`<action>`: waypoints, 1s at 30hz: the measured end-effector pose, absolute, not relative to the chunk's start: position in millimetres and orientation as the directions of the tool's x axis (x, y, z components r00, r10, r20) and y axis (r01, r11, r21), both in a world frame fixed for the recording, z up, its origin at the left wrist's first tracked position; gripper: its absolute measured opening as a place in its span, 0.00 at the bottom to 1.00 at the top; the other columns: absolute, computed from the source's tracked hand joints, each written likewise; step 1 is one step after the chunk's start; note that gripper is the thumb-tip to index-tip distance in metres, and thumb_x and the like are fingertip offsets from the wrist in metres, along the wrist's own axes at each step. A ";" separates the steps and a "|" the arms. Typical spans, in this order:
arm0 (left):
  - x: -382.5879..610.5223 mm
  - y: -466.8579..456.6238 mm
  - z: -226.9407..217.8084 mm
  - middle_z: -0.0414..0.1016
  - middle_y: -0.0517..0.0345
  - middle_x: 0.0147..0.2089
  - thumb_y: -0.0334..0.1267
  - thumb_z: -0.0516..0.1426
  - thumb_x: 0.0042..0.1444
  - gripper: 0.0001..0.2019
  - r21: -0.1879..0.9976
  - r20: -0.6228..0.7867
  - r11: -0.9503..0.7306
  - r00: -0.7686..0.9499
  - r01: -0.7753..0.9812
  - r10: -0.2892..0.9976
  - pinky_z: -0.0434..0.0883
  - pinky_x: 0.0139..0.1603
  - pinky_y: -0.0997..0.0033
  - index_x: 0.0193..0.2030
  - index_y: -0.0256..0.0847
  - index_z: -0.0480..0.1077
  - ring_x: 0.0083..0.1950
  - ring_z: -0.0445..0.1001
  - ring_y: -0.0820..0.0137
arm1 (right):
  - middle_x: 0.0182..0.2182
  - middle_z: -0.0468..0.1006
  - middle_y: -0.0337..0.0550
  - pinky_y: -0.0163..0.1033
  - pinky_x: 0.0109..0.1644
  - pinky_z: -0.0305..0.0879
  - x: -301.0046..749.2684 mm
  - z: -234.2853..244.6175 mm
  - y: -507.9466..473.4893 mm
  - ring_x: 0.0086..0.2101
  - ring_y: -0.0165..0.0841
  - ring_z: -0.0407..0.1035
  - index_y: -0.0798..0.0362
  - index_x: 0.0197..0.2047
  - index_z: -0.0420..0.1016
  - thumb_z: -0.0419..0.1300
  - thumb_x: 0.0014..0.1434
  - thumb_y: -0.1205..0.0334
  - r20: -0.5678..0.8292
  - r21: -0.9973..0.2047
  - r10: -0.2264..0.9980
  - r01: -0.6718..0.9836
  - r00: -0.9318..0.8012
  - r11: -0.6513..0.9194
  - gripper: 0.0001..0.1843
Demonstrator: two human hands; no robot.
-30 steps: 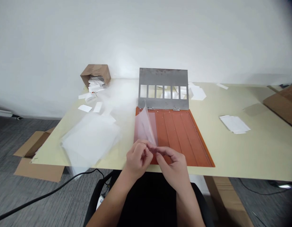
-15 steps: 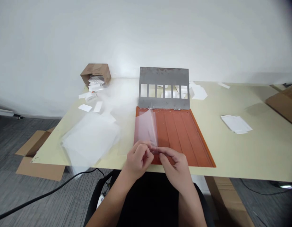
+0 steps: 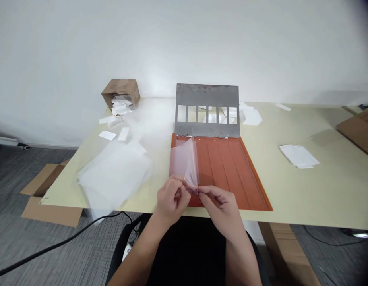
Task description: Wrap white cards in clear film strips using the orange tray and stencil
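Both my hands sit at the near edge of an orange ribbed board (image 3: 228, 171), close together over its lower left part. My left hand (image 3: 172, 200) and my right hand (image 3: 219, 206) pinch the lower corner of a clear plastic film (image 3: 184, 161) between their fingertips. The film rises from my fingers and curves up over the board's left side. Its exact grip points are partly hidden by my fingers. A grey steel plate (image 3: 207, 95) with several rectangular windows stands hinged at the board's far edge.
A pale yellow table (image 3: 306, 190) carries a pile of translucent sheets (image 3: 114, 174) on my left and a stack of white paper pieces (image 3: 299, 156) on my right. A torn cardboard box (image 3: 120, 92) spills white cards at the far left. Cardboard and a black cable (image 3: 53, 250) lie on the floor.
The film has straightened from a pointed, curled shape to a flatter, more upright sheet. My hands have shifted only slightly, and the view has drifted a little.
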State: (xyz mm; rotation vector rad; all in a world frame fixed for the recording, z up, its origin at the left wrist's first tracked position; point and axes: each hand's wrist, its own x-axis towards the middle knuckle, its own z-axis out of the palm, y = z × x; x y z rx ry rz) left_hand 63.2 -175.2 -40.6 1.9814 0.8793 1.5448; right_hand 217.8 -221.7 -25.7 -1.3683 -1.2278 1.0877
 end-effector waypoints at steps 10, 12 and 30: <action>62.7 -175.9 -37.3 0.72 0.59 0.35 0.23 0.52 0.59 0.09 0.690 0.677 -0.692 0.148 0.214 0.721 0.75 0.33 0.78 0.33 0.42 0.60 0.34 0.75 0.76 | 0.40 0.84 0.45 0.42 0.52 0.73 218.8 -27.7 -222.7 0.44 0.36 0.78 0.49 0.42 0.83 0.62 0.61 0.55 -0.058 -0.997 0.996 0.038 0.068 -0.060 0.11; 62.9 -176.7 -37.2 0.72 0.59 0.35 0.23 0.52 0.59 0.09 0.686 0.681 -0.696 0.148 0.214 0.717 0.76 0.33 0.78 0.33 0.42 0.60 0.34 0.75 0.76 | 0.38 0.84 0.45 0.42 0.51 0.73 218.7 -26.1 -221.6 0.42 0.36 0.78 0.49 0.41 0.83 0.61 0.62 0.55 -0.044 -0.998 0.997 0.050 0.070 -0.047 0.11; 71.2 -181.6 -35.5 0.72 0.62 0.37 0.33 0.52 0.66 0.03 0.902 0.412 -0.420 -0.090 -0.097 0.907 0.80 0.30 0.75 0.39 0.41 0.63 0.29 0.80 0.75 | 0.29 0.75 0.39 0.34 0.35 0.67 206.3 -15.7 -217.8 0.30 0.30 0.70 0.51 0.33 0.71 0.53 0.65 0.57 0.032 -0.960 0.992 0.281 0.125 -0.004 0.11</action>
